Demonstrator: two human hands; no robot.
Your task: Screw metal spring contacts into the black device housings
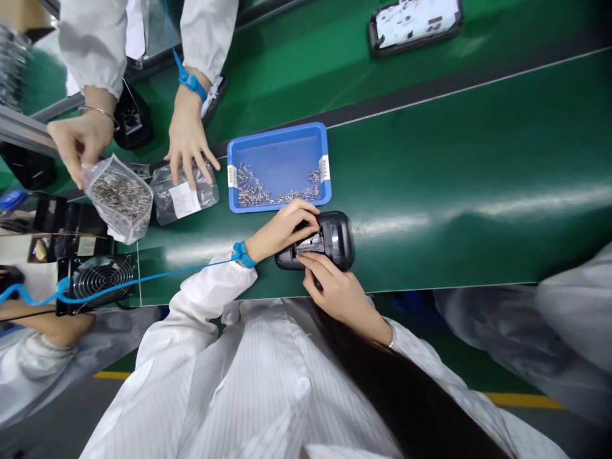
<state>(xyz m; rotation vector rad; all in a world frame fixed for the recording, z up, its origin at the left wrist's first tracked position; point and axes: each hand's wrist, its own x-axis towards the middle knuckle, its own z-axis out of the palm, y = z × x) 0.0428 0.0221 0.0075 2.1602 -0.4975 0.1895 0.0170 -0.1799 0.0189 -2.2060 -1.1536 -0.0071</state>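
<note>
A black handheld device lies on the green bench near its front edge, with an open compartment facing up. My left hand, with a blue strap at the wrist, reaches over the device's left side, its fingers bent at the compartment's upper edge. From below, my right hand has its fingertips at the compartment's lower edge. Both hands have curled fingers; anything small between the fingertips is too small to make out. Just behind the device sits a blue tray with small metal parts along its left and front sides.
Across the bench, another person's hands hold an open bag of metal parts and press on a clear bag. A fan stands at the left. Another device lies at the back. A blue cord runs left from my wrist.
</note>
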